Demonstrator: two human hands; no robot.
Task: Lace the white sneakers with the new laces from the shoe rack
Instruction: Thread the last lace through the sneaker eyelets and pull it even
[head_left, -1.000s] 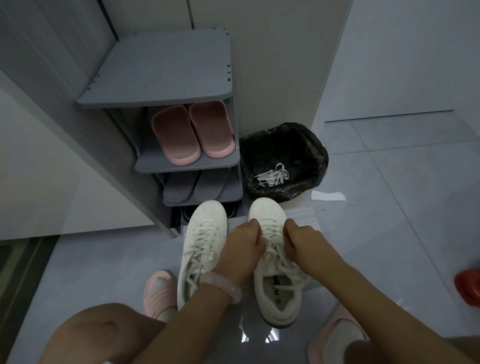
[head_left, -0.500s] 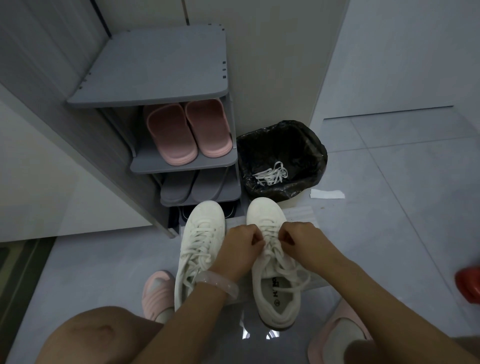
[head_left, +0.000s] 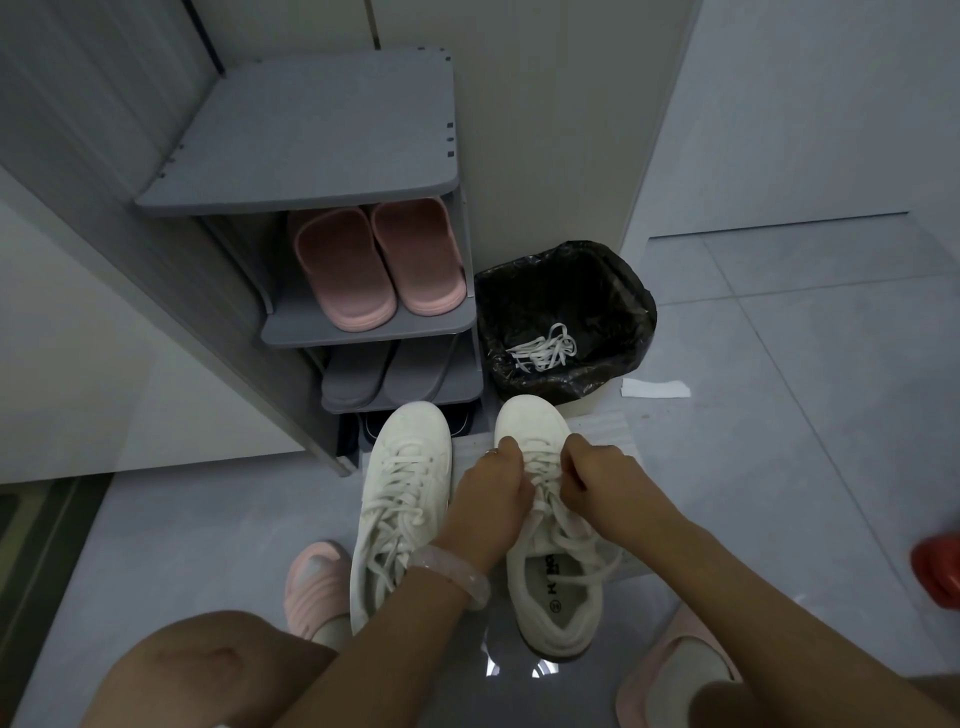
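Two white sneakers stand side by side on the floor, toes toward the shoe rack (head_left: 332, 187). The left sneaker (head_left: 402, 499) carries a white lace through all its eyelets. On the right sneaker (head_left: 550, 582) my left hand (head_left: 493, 483) and my right hand (head_left: 597, 478) meet over the front eyelets. Each hand pinches the white lace (head_left: 540, 470) with curled fingers. Loose lace ends trail over the right sneaker's opening. My fingers hide the eyelets under them.
A bin lined with a black bag (head_left: 563, 317) holds a bundle of old white laces (head_left: 543, 351). The rack's shelves carry pink slippers (head_left: 374, 265) and grey slippers (head_left: 374, 376). A white paper strip (head_left: 655, 388) lies on the tiles; a red object (head_left: 941, 569) sits far right.
Both hands have shifted slightly on the right sneaker's lace and stay close together over the front eyelets. The sneakers have not moved.
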